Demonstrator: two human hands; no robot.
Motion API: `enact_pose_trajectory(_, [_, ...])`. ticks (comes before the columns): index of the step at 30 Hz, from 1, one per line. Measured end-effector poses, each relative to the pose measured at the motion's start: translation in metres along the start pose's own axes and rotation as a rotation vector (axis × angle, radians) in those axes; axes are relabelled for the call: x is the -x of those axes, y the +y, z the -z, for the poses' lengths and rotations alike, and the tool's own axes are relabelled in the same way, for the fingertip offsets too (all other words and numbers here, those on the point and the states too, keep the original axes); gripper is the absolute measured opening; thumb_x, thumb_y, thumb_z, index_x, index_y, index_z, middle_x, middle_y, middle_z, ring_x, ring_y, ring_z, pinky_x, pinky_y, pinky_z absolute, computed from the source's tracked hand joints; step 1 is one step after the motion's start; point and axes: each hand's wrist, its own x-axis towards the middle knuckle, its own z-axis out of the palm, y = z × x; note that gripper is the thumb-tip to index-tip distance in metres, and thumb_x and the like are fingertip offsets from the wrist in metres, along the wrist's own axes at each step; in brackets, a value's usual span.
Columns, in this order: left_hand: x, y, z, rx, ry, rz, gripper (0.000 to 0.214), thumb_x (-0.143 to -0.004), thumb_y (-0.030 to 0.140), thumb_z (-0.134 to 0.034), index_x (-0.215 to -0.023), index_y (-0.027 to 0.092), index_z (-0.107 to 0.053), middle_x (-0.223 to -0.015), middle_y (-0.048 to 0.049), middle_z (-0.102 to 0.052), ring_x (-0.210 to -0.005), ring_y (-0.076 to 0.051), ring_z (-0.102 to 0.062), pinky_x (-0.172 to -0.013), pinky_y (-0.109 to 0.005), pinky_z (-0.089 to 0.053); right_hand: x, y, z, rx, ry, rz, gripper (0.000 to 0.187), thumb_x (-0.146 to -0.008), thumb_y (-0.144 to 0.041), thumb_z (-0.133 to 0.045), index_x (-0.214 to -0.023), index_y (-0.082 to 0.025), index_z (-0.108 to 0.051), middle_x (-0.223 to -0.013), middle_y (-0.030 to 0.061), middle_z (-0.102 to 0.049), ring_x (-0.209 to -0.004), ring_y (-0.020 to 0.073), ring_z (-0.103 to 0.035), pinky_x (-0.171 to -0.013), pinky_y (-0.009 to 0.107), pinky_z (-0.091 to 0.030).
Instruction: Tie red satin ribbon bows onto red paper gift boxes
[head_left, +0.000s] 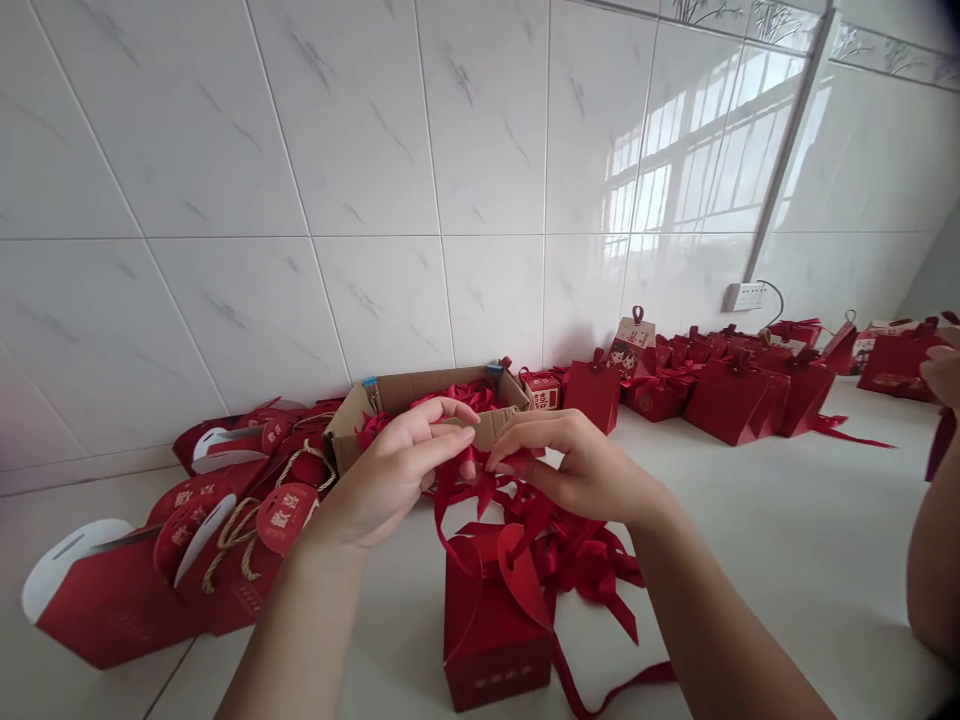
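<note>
My left hand point(409, 460) and my right hand point(551, 455) come together above a small red gift box point(495, 620). Between their fingertips runs a red satin ribbon point(484, 490), pinched by both hands, with loops and tails hanging down. The box stands upright on the white tabletop, its curved top flaps partly folded in. More red ribbon bows point(589, 560) lie in a heap just behind and right of the box. One long ribbon tail point(622, 685) curls across the table at the box's right side.
An open cardboard box point(346, 425) with red ribbons inside stands against the tiled wall. Red gift boxes with rope handles point(240, 560) crowd the left. Several red gift bags point(724, 400) line the wall at right. Another person's arm point(934, 560) shows at the right edge.
</note>
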Motion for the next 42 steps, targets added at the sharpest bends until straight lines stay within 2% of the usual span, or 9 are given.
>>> enact_pose_trajectory(5, [0.003, 0.001, -0.001, 0.005, -0.01, -0.014, 0.029, -0.089, 0.048, -0.05, -0.093, 0.023, -0.064, -0.077, -0.0013, -0.061, -0.074, -0.016, -0.059, -0.071, -0.028, -0.046, -0.001, 0.003, -0.002, 0.208, 0.055, 0.047, 0.035, -0.079, 0.003, -0.046, -0.09, -0.02, -0.071, -0.095, 0.0068, -0.07, -0.093, 0.0205, -0.063, -0.08, 0.036, -0.053])
enact_pose_trajectory(11, [0.009, 0.008, -0.005, -0.381, 0.055, -0.167, 0.036, -0.09, 0.052, -0.044, -0.099, 0.026, -0.067, -0.085, -0.0032, -0.064, -0.083, -0.019, -0.058, -0.073, -0.027, -0.046, 0.004, 0.011, -0.012, 0.191, 0.203, -0.008, 0.031, -0.08, -0.005, -0.054, -0.092, -0.023, -0.075, -0.097, 0.0075, -0.072, -0.093, 0.0222, -0.065, -0.081, 0.038, -0.054])
enact_pose_trajectory(15, [0.015, 0.007, -0.013, -0.659, 0.074, -0.185, 0.038, -0.091, 0.05, -0.043, -0.119, 0.029, -0.057, -0.084, -0.0001, -0.066, -0.072, -0.017, -0.059, -0.063, -0.024, -0.046, 0.01, 0.012, -0.024, -0.139, 0.444, -0.18, 0.017, -0.083, -0.024, -0.063, -0.093, -0.026, -0.076, -0.106, 0.0059, -0.072, -0.101, 0.0222, -0.065, -0.085, 0.036, -0.052])
enact_pose_trajectory(18, [0.022, 0.005, -0.011, -0.903, 0.149, -0.274, 0.036, -0.09, 0.046, -0.046, -0.12, 0.028, -0.054, -0.088, 0.0004, -0.067, -0.063, -0.014, -0.058, -0.058, -0.023, -0.043, 0.021, 0.013, -0.025, -0.364, 0.519, -0.385, 0.019, -0.082, -0.035, -0.065, -0.092, -0.024, -0.076, -0.1, 0.0056, -0.073, -0.101, 0.0231, -0.064, -0.083, 0.035, -0.05])
enact_pose_trajectory(22, [0.037, 0.0, 0.011, -1.156, 0.363, -0.411, 0.024, -0.088, 0.04, -0.049, -0.103, 0.024, -0.058, -0.072, 0.003, -0.062, -0.051, -0.011, -0.051, -0.055, -0.022, -0.04, 0.049, 0.017, -0.012, -0.31, 0.611, -0.58, 0.029, -0.077, -0.046, -0.069, -0.077, -0.018, -0.074, -0.074, 0.0041, -0.069, -0.077, 0.0184, -0.061, -0.068, 0.029, -0.046])
enact_pose_trajectory(26, [0.055, -0.009, 0.043, -1.286, 0.464, -0.343, 0.016, -0.084, 0.035, -0.05, -0.094, 0.024, -0.056, -0.059, 0.0069, -0.048, -0.044, -0.01, -0.042, -0.05, -0.02, -0.035, 0.083, 0.024, 0.004, -0.183, 0.544, -0.676, 0.035, -0.074, -0.051, -0.069, -0.079, -0.017, -0.071, -0.071, 0.0032, -0.066, -0.07, 0.016, -0.058, -0.065, 0.028, -0.044])
enact_pose_trajectory(31, [0.076, -0.034, 0.071, -1.303, 0.382, -0.214, 0.018, -0.08, 0.031, -0.046, -0.093, 0.024, -0.057, -0.056, 0.0071, -0.04, -0.047, -0.011, -0.045, -0.05, -0.019, -0.035, 0.12, 0.027, 0.016, 0.083, 0.439, -0.824, 0.041, -0.077, -0.057, -0.061, -0.078, -0.017, -0.07, -0.078, 0.0072, -0.07, -0.071, 0.0199, -0.058, -0.066, 0.031, -0.044])
enact_pose_trajectory(39, [0.112, -0.082, 0.087, -1.283, 0.341, -0.132, 0.024, -0.08, 0.029, -0.041, -0.095, 0.022, -0.059, -0.054, 0.006, -0.04, -0.045, -0.013, -0.044, -0.046, -0.02, -0.037, 0.157, 0.033, 0.019, 0.263, 0.231, -0.854, 0.038, -0.086, -0.052, -0.05, -0.075, -0.02, -0.067, -0.08, 0.0061, -0.071, -0.071, 0.0205, -0.06, -0.067, 0.034, -0.045])
enact_pose_trajectory(42, [0.112, -0.089, 0.081, -1.325, 0.306, -0.149, 0.018, -0.08, 0.025, -0.044, -0.084, 0.023, -0.061, -0.062, 0.0014, -0.054, -0.057, -0.016, -0.054, -0.056, -0.025, -0.043, 0.153, 0.039, 0.015, 0.341, 0.311, -0.788, 0.032, -0.085, -0.049, -0.053, -0.093, -0.021, -0.066, -0.096, 0.007, -0.07, -0.083, 0.0223, -0.062, -0.074, 0.036, -0.048])
